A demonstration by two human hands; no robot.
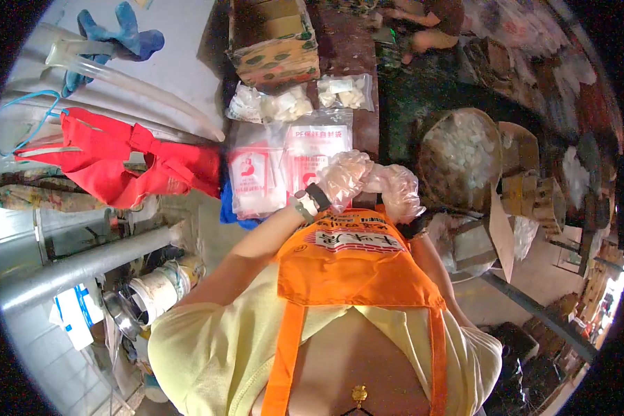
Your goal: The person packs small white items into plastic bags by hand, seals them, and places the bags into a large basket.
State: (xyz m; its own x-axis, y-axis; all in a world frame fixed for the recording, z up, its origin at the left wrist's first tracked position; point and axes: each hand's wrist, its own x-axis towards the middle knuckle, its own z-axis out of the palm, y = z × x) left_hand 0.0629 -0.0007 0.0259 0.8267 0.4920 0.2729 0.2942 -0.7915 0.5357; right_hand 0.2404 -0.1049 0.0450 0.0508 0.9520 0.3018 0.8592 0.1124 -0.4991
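Both hands wear thin clear plastic gloves and meet just above the bib of an orange apron (347,256). My left hand (345,182), with a watch at its wrist, has curled fingers close to the other glove. My right hand (399,194) is bent inward, its fingers closed and partly hidden by crinkled plastic. Whether anything lies between the hands, I cannot make out. Beside and beneath my left hand are printed packs of zip bags (258,173) in red and white. Beyond them lie clear bags of pale chunks (290,104), including a separate bag (345,91) to the right.
An open cardboard box (274,59) stands at the back of the dark table. Left are a red cloth (135,156), blue gloves (118,35) and a metal pipe (83,270). On the right, a round basket (461,156) holds pale pieces, near another person's hand (433,40).
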